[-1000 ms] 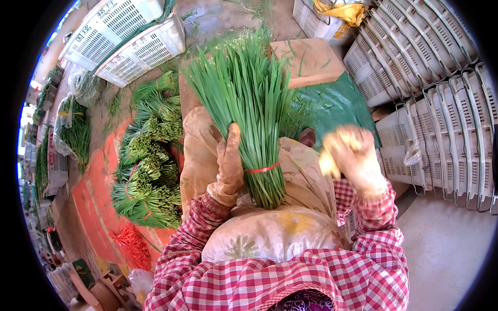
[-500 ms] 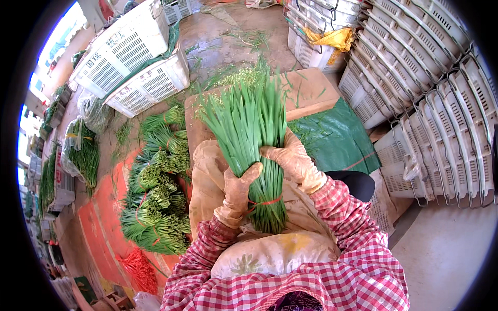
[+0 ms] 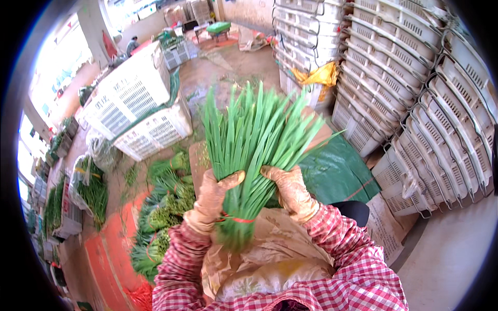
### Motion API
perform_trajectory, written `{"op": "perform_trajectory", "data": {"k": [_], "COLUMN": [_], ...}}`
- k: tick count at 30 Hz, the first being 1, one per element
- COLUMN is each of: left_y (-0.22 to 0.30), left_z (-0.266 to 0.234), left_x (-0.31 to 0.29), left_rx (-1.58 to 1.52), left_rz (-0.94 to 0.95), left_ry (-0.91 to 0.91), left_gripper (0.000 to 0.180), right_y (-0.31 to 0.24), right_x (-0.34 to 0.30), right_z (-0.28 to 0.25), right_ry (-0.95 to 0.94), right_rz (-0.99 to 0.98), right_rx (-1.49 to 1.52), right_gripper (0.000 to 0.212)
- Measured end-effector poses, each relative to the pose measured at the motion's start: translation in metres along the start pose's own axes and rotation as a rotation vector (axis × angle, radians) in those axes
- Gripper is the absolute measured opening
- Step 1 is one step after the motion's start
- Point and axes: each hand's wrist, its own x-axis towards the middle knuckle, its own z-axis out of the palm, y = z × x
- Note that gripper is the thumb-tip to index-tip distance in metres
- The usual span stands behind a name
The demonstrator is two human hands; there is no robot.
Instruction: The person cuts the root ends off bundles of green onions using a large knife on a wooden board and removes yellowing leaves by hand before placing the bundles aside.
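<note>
A thick bunch of long flat green leaves, like Chinese chives, stands upright before me, its tips fanned out at the top. A red band circles its lower part, and the stem ends are blurred. My left hand, in a stained pale glove, is closed round the left side just above the band. On the right side my right hand, gloved alike, grips the leaves with its thumb across the front. Below the bunch, a brown cloth covers my lap.
Tied green bunches are piled on an orange sheet at left, near red bands. White crates stand beyond. Tall stacks of white crates rise at right, beside a green sheet.
The bunch has been lifted and its tips have spread wider to the right. Both hands have moved with it, the left one further left. The view has tilted up, showing more room beyond.
</note>
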Motion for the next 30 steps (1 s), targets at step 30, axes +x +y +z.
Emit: {"op": "perform_trajectory", "data": {"k": [30], "left_y": [0.026], "left_z": [-0.032], "left_x": [-0.093], "left_rx": [0.413], "left_rz": [-0.411], "left_ry": [-0.293], "left_gripper": [0.026], "right_y": [-0.066], "right_x": [-0.008], "right_z": [-0.041], "right_ry": [-0.433], "right_rz": [-0.170], "right_rx": [-0.604], "right_gripper": [0.016]}}
